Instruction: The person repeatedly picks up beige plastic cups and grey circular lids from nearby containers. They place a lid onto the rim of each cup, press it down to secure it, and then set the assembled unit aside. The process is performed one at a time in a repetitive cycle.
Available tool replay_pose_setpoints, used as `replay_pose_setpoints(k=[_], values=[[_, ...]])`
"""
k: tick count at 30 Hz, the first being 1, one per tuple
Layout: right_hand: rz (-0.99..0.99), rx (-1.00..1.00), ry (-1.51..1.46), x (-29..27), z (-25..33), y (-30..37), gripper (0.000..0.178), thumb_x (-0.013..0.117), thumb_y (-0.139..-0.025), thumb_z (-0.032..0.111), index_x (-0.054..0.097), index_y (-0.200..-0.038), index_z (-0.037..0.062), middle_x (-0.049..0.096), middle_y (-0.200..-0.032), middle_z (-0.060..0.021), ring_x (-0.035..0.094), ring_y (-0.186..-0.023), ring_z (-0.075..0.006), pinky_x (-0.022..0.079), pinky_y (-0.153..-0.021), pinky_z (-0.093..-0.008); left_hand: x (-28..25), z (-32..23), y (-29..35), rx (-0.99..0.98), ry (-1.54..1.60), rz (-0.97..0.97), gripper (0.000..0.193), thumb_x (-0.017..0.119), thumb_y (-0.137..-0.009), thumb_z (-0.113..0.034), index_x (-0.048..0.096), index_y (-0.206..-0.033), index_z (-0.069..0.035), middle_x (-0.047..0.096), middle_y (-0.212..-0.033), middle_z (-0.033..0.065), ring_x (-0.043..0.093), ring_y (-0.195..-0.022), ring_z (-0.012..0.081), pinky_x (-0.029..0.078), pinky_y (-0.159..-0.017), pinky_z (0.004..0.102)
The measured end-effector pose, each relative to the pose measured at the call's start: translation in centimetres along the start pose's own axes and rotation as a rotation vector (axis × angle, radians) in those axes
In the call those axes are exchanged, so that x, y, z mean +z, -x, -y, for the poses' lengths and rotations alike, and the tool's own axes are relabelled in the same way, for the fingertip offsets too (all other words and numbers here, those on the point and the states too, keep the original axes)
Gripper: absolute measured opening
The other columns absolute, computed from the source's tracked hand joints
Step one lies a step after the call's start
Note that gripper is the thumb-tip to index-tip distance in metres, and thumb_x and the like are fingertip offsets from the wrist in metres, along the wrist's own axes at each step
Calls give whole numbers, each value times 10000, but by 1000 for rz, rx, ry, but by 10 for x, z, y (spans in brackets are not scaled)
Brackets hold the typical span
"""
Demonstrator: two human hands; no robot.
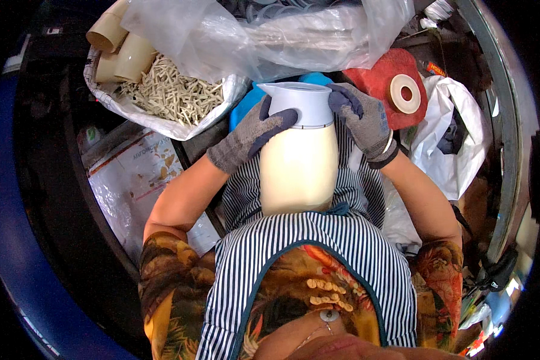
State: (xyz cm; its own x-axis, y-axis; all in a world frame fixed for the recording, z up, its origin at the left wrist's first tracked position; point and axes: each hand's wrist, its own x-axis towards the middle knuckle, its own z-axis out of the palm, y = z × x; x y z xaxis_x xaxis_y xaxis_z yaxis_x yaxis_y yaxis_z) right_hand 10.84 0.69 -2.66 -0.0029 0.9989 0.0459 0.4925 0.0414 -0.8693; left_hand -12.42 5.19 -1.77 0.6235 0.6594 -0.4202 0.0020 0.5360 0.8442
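A cream jug body (299, 171) lies in front of the striped apron (237, 255), its lower end close to the bib and its upper end, with a grey spouted collar (309, 108), pointing away from the person. The spout points left, and a thin dark seam shows between collar and body.

The gloved left hand (252, 129) is clamped on the collar, thumb across its front and the other fingers partly hidden at the side. The gloved right hand (364, 120) has its fingers bent against the collar's right side, gripping it near the rim.

To the left, a white sack (162, 125) holds small cream sticks (171, 90) and wide cream tubes (135, 57). Beyond the jug lies a clear plastic bag (306, 45); right of it, a cream ring (395, 102) rests on red cloth (372, 75).
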Motion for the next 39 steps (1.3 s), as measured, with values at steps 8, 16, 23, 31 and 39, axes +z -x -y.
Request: replay_pose_setpoints(k=[8, 16, 23, 31, 39], values=[[154, 53, -462, -35, -49, 4, 390, 547, -937, 220, 555, -1270, 18, 561, -1275, -160, 525, -1208, -241, 393, -1028, -338, 11, -10, 7, -43, 23, -47, 712, 710, -872, -252, 335, -1426, -8, 521, -1323, 150, 551, -1174, 214, 463, -1003, 340], [-318, -136, 1185, -70, -128, 25, 630, 624, -843, 477, 500, -1381, 175, 589, -1015, -121, 571, -963, -312, 404, -954, -522, 7, -23, 22, 52, -41, -96, 751, 713, -835, -200, 322, -1441, 14, 478, -1373, 153, 484, -1253, 242, 389, -1064, 356], [-362, 55, 840, -78, -149, 23, 532, 581, -925, 368, 476, -1409, 175, 594, -1137, -123, 568, -1069, -261, 407, -1012, -474, 54, -115, -17, 382, -142, -71, 793, 779, -698, -136, 397, -1373, 33, 542, -1290, 143, 539, -1183, 247, 447, -1024, 378], [-792, 143, -173, -180, -47, 92, 473, 708, -881, 164, 536, -1295, 14, 572, -1276, -101, 535, -1184, -192, 421, -1030, -328, 139, -66, -168, 1126, -550, 103, 966, 914, -609, -349, 417, -1370, -22, 571, -1266, 137, 557, -1194, 257, 445, -1021, 373], [-958, -355, 6, -203, 95, 60, 469, 628, -903, 150, 518, -1330, -9, 556, -1331, -165, 542, -1220, -262, 439, -1042, -390, 151, -33, -184, 968, -686, 149, 945, 891, -593, -276, 409, -1371, -41, 542, -1303, 138, 531, -1221, 280, 423, -1041, 395]])
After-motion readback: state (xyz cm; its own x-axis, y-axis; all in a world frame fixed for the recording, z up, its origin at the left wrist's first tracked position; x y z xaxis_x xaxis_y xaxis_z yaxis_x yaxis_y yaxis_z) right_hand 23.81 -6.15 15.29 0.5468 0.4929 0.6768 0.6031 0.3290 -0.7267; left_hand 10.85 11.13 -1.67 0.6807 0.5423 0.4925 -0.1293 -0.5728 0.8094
